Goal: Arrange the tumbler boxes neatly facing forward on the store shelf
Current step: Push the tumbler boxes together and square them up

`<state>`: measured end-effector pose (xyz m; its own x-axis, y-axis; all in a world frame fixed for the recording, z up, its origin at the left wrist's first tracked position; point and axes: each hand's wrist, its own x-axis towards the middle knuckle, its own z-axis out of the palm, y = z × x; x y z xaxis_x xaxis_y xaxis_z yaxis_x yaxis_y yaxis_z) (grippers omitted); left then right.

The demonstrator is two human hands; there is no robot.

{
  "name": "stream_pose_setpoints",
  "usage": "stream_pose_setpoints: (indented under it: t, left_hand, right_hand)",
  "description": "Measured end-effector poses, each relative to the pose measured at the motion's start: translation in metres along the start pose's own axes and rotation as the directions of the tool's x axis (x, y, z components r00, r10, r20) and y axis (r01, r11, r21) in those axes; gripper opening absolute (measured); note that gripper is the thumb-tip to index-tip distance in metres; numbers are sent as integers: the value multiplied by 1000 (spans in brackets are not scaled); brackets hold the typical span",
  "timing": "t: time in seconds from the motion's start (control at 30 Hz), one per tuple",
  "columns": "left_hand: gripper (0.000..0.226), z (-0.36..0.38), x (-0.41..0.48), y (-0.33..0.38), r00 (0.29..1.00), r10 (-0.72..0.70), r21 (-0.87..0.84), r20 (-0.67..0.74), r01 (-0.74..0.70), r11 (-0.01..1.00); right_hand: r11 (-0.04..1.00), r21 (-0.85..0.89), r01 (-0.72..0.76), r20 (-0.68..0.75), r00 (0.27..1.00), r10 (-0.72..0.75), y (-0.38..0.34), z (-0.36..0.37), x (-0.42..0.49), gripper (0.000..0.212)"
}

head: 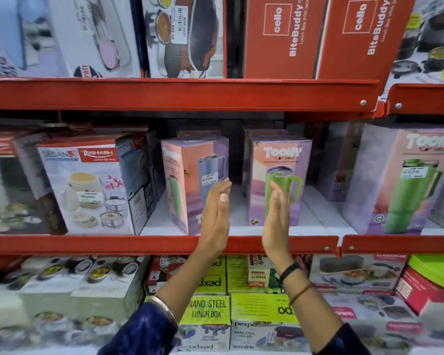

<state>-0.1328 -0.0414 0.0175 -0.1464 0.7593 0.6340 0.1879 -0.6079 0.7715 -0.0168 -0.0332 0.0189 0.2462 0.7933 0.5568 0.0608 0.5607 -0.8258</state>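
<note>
Two open hands [246, 208] between tumbler boxes [280, 180]

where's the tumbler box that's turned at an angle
In the head view, the angled tumbler box stands on the middle shelf, left of centre, between the Rishabh box and the forward-facing tumbler box.

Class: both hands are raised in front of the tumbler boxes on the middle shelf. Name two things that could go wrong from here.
1. The left tumbler box stands turned, a corner forward, near the shelf edge; a push from the left hand might tip it off.
2. The right hand is open in front of the middle tumbler box, which already faces forward; nudging it could skew it.
</note>
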Motion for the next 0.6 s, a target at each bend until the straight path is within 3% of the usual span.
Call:
stream_pose_setpoints:
  t: [0.07,0.17,0.3,0.43,0.5,0.6]
  left_hand:
    - [45,-22,4,6,997,44,-39,-65,-47,998]
    - [47,-56,16,11,968,143,-39,-208,-155,987]
    - [39,-92,36,-3,910,157,-4,-384,-172,985]
    - [32,-108,54,-34,915,-10,-11,-403,6,1000]
    - [34,-111,64,-48,929,-149,-9,-338,155,988]
    - [37,-113,73,-62,935,-306,-21,-182,307,951]
  right_hand:
    - [997,72,-32,92,995,25,-7,22,-7,58]
    - [992,119,-40,177,984,18,-16,53,-15,87]
    - [985,124,-118,233,969,87,-24,89,-23,102]
    - [969,96,-229,329,926,186,-28,116,-35,90]
    - [962,68,-266,340,912,228,-21,123,-39,98]
    - [969,-22,-245,313,919,240,-12,131,-45,78]
